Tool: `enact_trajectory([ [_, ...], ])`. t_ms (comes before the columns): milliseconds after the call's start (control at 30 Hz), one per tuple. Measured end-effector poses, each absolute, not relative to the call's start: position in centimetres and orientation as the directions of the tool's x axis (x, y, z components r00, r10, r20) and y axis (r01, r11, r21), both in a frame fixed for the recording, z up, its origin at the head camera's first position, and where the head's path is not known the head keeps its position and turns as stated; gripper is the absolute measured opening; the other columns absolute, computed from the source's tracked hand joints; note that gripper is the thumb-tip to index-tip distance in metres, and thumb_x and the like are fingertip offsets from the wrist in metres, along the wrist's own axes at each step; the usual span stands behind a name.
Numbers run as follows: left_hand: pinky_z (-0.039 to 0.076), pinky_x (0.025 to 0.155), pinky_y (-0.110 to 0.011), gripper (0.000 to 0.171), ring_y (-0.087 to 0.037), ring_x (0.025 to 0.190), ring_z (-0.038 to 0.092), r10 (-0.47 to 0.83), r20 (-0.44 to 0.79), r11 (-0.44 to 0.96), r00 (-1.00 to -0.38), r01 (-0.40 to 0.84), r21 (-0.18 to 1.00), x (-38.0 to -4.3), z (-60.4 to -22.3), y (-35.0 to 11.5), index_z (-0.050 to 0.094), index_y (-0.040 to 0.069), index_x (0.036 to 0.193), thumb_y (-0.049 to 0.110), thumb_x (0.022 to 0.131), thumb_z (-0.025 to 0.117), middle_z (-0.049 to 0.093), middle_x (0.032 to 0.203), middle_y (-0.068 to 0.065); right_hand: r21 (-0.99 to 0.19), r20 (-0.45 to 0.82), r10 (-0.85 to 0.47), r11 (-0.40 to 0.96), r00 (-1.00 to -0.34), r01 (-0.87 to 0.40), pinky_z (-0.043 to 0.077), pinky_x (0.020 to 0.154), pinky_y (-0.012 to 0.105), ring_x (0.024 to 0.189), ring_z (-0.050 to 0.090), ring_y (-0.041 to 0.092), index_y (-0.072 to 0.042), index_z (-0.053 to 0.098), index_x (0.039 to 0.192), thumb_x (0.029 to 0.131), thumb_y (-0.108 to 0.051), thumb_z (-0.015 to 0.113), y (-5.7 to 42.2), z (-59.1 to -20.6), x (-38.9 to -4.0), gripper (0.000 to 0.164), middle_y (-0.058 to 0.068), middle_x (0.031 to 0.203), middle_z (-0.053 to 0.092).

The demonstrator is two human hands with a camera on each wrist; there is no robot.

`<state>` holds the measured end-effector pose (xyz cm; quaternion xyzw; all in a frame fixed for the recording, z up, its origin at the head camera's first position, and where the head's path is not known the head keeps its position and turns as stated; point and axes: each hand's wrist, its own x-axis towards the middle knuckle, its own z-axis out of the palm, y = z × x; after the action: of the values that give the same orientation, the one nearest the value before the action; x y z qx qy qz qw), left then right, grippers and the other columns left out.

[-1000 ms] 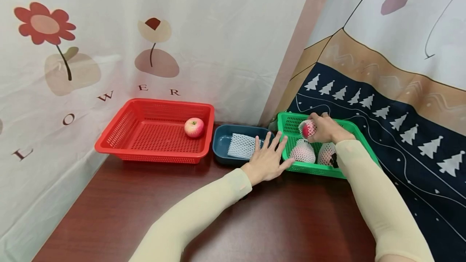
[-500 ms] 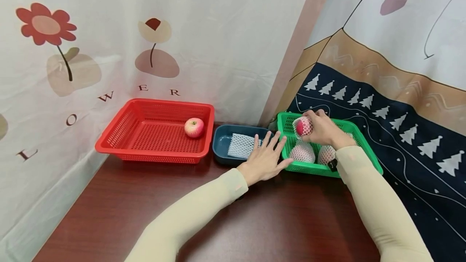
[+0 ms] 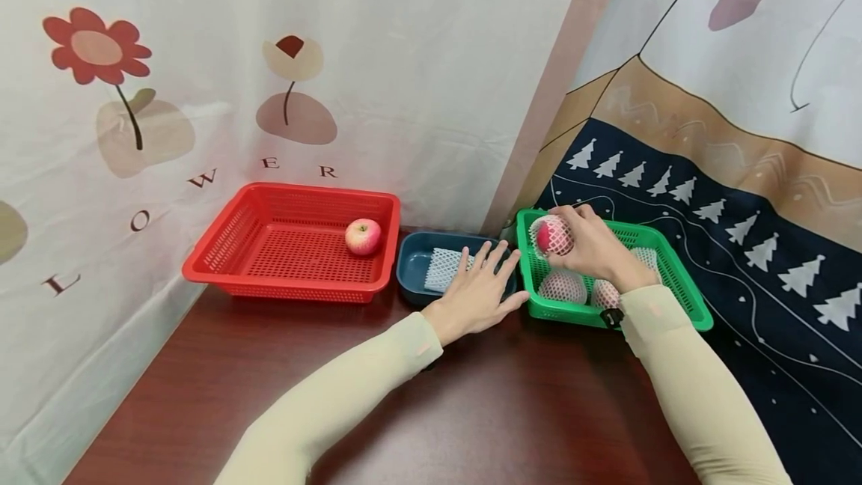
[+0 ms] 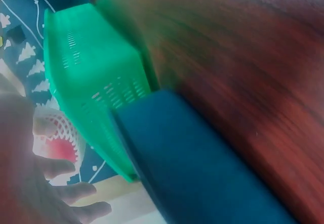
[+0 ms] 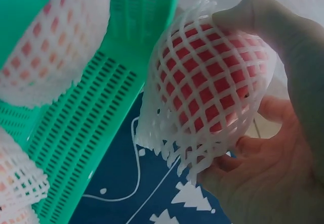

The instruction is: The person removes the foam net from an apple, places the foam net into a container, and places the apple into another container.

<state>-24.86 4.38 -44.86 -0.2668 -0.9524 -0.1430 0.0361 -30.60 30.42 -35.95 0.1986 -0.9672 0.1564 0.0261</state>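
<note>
My right hand [image 3: 595, 245] grips a red apple [image 3: 554, 236] in a white foam net above the left end of the green basket [image 3: 559, 313]. In the right wrist view the thumb lies over the net [image 5: 212, 77] on one side, with fingers curled round the other. Two more netted fruits [image 3: 563, 287] lie in that basket, the right one [image 3: 606, 295] partly hidden by my wrist. My left hand [image 3: 471, 296] is spread, palm down, over the front right of the blue tray [image 3: 412, 268], holding nothing. A flat white foam net [image 3: 441, 269] lies in this tray.
The red basket [image 3: 289, 245] stands to the left, a bare apple [image 3: 363, 236] at its right side. More white netting [image 3: 645, 254] shows at the green basket's right. Printed curtains [image 3: 417, 81] hang behind the dark wooden table [image 3: 512, 410].
My right hand has moved left with the netted apple, toward the green basket's left rim. My left hand has drawn slightly left, away from that rim, fingers still spread.
</note>
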Motion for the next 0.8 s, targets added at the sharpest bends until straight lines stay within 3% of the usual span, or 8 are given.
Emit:
enact_trajectory([
  [333,0.022,0.147,-0.071,0.083,-0.037,0.181,0.029,0.504,0.196,0.809,-0.841,0.539,0.233,-24.0,-44.3,2.6,0.029,0.023,0.187,0.071,0.119,0.043,0.030,0.194,-0.009,-0.327,0.136,-0.384,0.853,-0.913,-0.407,0.069,0.103,0.068,0.126,0.066,0.046,-0.013,0.047,0.173,0.096,-0.030,0.090,28.9,-36.6,-28.8,0.089,0.030,0.150,0.059],
  [800,0.026,0.145,-0.073,0.084,-0.039,0.177,0.036,0.493,0.230,0.808,-0.839,0.540,0.235,-22.3,-43.7,-0.7,0.036,0.021,0.184,0.068,0.117,0.053,0.037,0.191,-0.011,-0.353,0.200,-0.435,0.804,-0.878,-0.478,0.065,0.112,0.069,0.136,0.066,0.046,-0.009,0.048,0.172,0.094,-0.035,0.092,26.3,-37.4,-26.9,0.093,0.025,0.162,0.060],
])
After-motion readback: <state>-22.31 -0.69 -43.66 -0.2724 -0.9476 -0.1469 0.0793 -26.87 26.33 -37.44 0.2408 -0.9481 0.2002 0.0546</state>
